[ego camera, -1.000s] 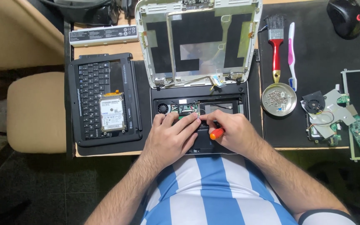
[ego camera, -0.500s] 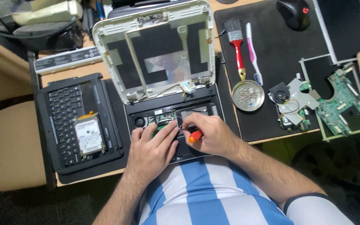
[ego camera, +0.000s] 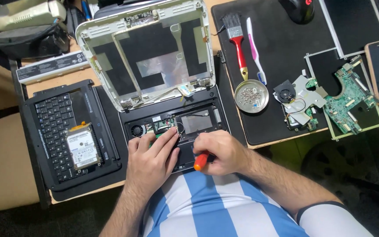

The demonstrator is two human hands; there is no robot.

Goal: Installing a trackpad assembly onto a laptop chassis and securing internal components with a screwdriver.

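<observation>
Since the earlier frame the left hand (ego camera: 152,160) had slid its spread fingers further up onto the small green circuit board (ego camera: 165,126) in the opened black laptop base (ego camera: 176,127) (straight ahead of both hands). The right hand (ego camera: 220,151), just beside, stayed closed around an orange-handled screwdriver (ego camera: 200,161) lying crosswise.
</observation>
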